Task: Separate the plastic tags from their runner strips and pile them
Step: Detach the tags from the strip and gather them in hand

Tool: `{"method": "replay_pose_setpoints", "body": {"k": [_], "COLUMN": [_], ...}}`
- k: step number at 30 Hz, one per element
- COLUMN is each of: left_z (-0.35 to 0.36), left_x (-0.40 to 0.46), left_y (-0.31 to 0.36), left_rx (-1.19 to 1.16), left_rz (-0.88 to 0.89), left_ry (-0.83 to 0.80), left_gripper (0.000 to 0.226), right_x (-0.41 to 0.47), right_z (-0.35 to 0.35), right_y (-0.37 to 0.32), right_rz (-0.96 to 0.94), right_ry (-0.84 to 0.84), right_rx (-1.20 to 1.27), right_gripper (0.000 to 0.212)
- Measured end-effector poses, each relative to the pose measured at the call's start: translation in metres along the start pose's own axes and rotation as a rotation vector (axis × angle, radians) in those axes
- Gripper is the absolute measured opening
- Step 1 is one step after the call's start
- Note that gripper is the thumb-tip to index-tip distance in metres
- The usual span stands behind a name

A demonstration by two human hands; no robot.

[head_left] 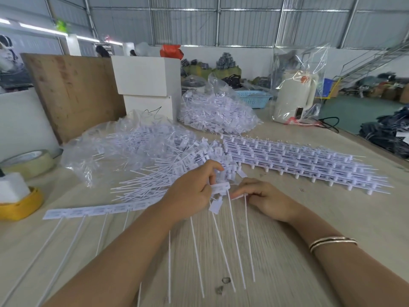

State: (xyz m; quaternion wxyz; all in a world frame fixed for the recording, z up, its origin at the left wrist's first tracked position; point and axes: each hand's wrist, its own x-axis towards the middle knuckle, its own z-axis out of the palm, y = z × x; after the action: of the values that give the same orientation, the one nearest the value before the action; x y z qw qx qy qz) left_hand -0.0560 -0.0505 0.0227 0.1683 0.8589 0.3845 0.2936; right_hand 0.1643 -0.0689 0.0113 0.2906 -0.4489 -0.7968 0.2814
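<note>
Tags: my left hand pinches one tag by its flat head, just in front of the loose pile.
Right hand: fingers pinch the next piece.
Feel: I think light, bendy, thin tails.
Hold: the flat head, not the tail.
Strip: flat on the table.

Factory or warehouse floor: corrugated metal roof on steel trusses, metal staircase at right, bulk bagged white plastic tags along the pale wooden worktable's far edge.
</note>
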Motion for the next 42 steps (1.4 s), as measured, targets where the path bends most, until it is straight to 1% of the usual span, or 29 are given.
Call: {"method": "replay_pose_setpoints", "body": {"k": [1, 4, 5, 6, 8, 10, 11, 14, 15, 17, 20, 21, 22, 24, 26, 28, 30, 34, 39, 42], "left_z": [0.002, 0.004, 0.004, 0.005, 0.007, 0.01, 0.011, 0.012, 0.013, 0.011, 0.008, 0.007, 0.006, 0.007, 0.008, 0.008, 0.007, 0.007, 0.007, 0.007], "left_x": [0.0, 0.0, 0.001, 0.001, 0.001, 0.001, 0.002, 0.002, 0.001, 0.0, 0.001, 0.001, 0.001, 0.001, 0.0, 0.0, 0.001, 0.0, 0.0, 0.0], "left_y": [0.0, 0.002, 0.003, 0.004, 0.007, 0.009, 0.009, 0.011, 0.012, 0.013, 0.01, 0.009, 0.007, 0.005, 0.003, 0.004, 0.004, 0.004, 0.005, 0.005], "left_rx": [-0.005, -0.065, -0.084, -0.093, -0.097, -0.109, -0.118, -0.145, -0.138, -0.068, 0.054, 0.082, 0.118, 0.199, 0.24, 0.224, 0.191, 0.163, 0.165, 0.201], "left_rz": [-0.003, -0.004, 0.003, 0.013, 0.025, 0.017, 0.005, -0.017, -0.007, 0.029, 0.019, 0.007, 0.0, -0.011, -0.008, 0.014, 0.039, 0.047, 0.067, 0.1], "left_ry": [-0.019, -0.038, -0.035, -0.033, -0.028, -0.017, -0.015, -0.016, -0.013, -0.008, 0.002, 0.005, -0.002, -0.031, -0.057, -0.087, -0.116, -0.152, -0.155, -0.147], "left_gripper": [0.046, 0.047, 0.047, 0.047, 0.045, 0.039, 0.036, 0.035, 0.034, 0.03, 0.012, 0.013, 0.018, 0.023, 0.023, 0.023, 0.023, 0.024, 0.021, 0.017], "right_x": [0.001, 0.001, -0.001, -0.002, -0.004, -0.003, -0.002, -0.001, -0.001, -0.002, -0.001, -0.001, -0.001, -0.001, 0.0, 0.001, 0.0, 0.002, 0.004, 0.004], "right_z": [0.0, -0.002, -0.004, -0.004, -0.002, 0.003, 0.006, 0.005, 0.005, 0.004, 0.001, 0.0, -0.001, -0.001, 0.001, 0.001, 0.001, 0.003, 0.005, 0.005], "right_y": [0.0, -0.002, -0.004, -0.006, -0.012, -0.014, -0.013, -0.015, -0.015, -0.014, -0.01, -0.009, -0.008, -0.01, -0.013, -0.014, -0.012, -0.006, -0.003, -0.002], "right_rz": [-0.013, -0.09, -0.117, -0.138, -0.206, -0.294, -0.32, -0.393, -0.44, -0.501, -0.461, -0.437, -0.426, -0.444, -0.464, -0.454, -0.428, -0.378, -0.329, -0.312], "right_ry": [0.041, 0.281, 0.334, 0.352, 0.293, 0.226, 0.221, 0.338, 0.376, 0.432, 0.51, 0.521, 0.511, 0.425, 0.356, 0.362, 0.358, 0.279, 0.261, 0.259], "right_rx": [-0.011, -0.027, -0.026, -0.036, -0.099, -0.221, -0.291, -0.462, -0.487, -0.499, -0.457, -0.435, -0.419, -0.445, -0.51, -0.508, -0.449, -0.326, -0.263, -0.218], "right_gripper": [0.048, 0.042, 0.04, 0.041, 0.045, 0.05, 0.049, 0.036, 0.031, 0.027, 0.027, 0.026, 0.024, 0.023, 0.033, 0.035, 0.033, 0.025, 0.026, 0.032]}}
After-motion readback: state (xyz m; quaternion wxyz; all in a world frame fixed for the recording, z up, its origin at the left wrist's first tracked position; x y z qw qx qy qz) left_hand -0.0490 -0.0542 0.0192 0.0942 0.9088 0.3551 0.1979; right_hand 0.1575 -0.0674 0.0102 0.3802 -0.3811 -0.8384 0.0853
